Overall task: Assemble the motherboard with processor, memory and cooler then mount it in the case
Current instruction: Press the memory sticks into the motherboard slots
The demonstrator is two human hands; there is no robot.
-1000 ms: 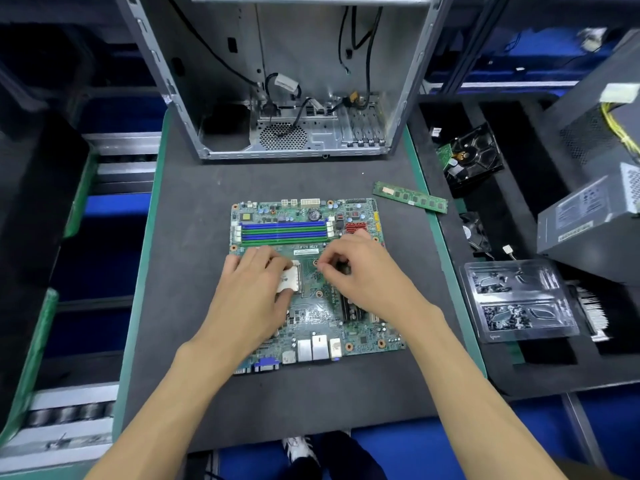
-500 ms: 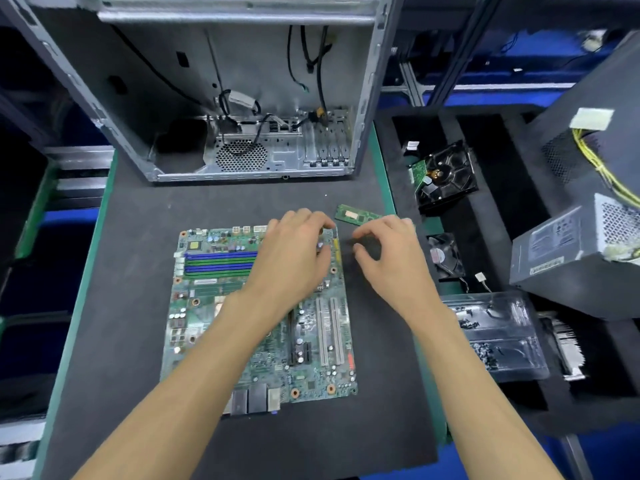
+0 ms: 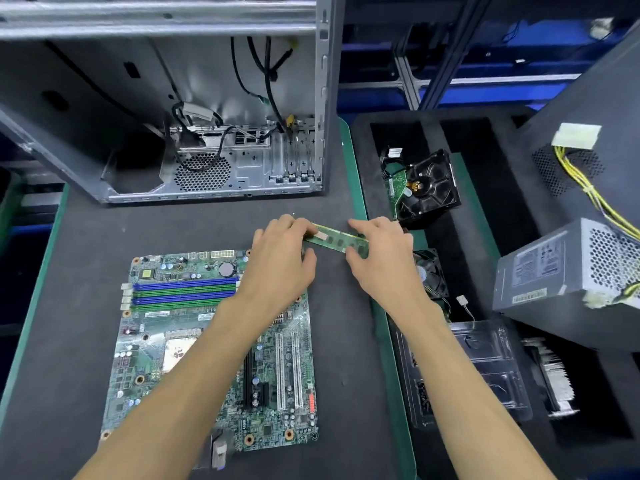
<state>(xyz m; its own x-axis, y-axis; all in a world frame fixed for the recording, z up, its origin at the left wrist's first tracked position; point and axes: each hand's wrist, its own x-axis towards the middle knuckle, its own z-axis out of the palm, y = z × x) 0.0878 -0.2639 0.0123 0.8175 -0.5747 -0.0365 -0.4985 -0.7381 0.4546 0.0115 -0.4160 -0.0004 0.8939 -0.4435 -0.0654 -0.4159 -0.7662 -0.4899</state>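
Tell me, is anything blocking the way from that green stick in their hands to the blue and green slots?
Nothing visible. Both hands hold the memory stick just past the motherboard's far right corner; the slots lie open, empty, with only bare board between.

The motherboard (image 3: 180,327) lies flat on the dark mat, green, with blue and green memory slots (image 3: 185,292) empty across its far part and white expansion slots at its right. The processor (image 3: 177,353), a pale square, sits in the socket near the board's middle. The memory stick (image 3: 335,239), a slim green strip with a pale label, is just beyond the board's far right corner, each end pinched by a hand. The open grey case (image 3: 173,109) stands behind the board.
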